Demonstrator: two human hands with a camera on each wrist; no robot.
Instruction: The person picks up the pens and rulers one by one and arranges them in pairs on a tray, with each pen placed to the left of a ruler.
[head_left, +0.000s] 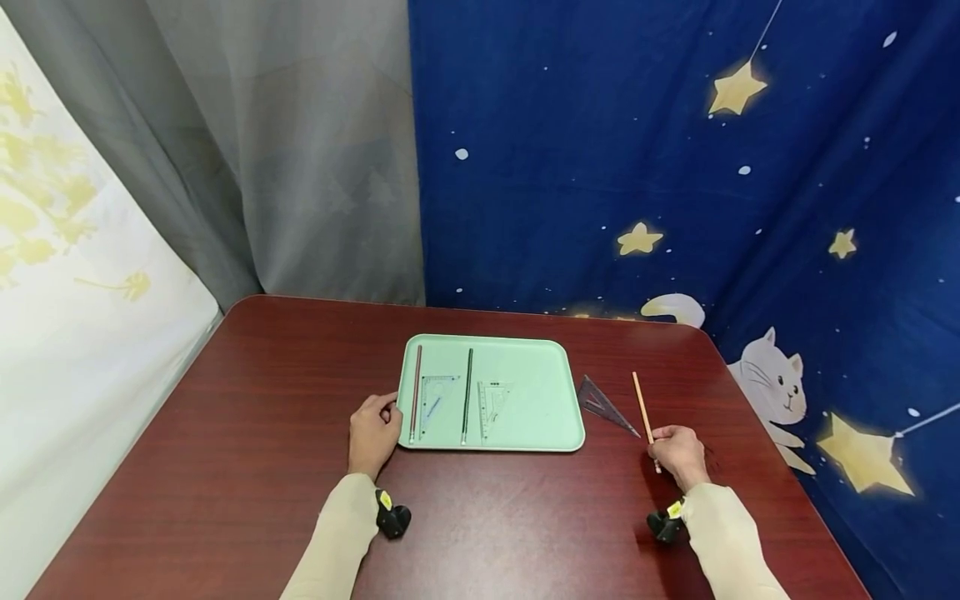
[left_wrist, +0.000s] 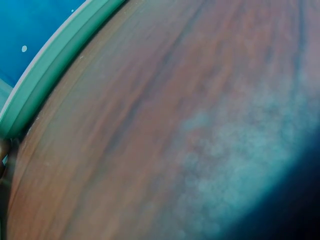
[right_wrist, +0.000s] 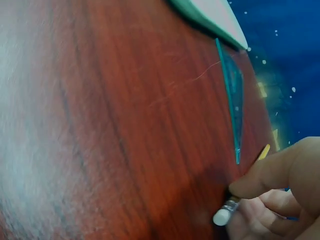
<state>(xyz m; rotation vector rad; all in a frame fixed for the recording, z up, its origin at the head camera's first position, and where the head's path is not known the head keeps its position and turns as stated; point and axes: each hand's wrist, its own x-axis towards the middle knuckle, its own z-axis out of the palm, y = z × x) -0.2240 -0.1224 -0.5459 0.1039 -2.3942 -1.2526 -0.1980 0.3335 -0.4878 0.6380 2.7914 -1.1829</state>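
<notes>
In the head view my right hand (head_left: 678, 454) pinches a yellow pencil (head_left: 641, 404) near its eraser end, to the right of the tray. The right wrist view shows the white eraser (right_wrist: 221, 217) and metal band by the thumb. A dark see-through set square (head_left: 602, 407) lies on the table between that pencil and the light green tray (head_left: 540, 440). My left hand (head_left: 373, 435) grips the tray's left rim, its fingers partly hidden. On the tray lie a red pencil (head_left: 416, 392), a dark green pencil (head_left: 467, 396) and two clear set squares, one left (head_left: 425, 408), one right (head_left: 483, 408).
The dark red wooden table (head_left: 517, 517) runs up to a grey curtain (head_left: 330, 167) and a blue star-patterned curtain (head_left: 562, 167). A white cloth (head_left: 90, 333) hangs along the left side. A black wrist camera (head_left: 392, 518) sits on the left wrist, another (head_left: 664, 525) on the right.
</notes>
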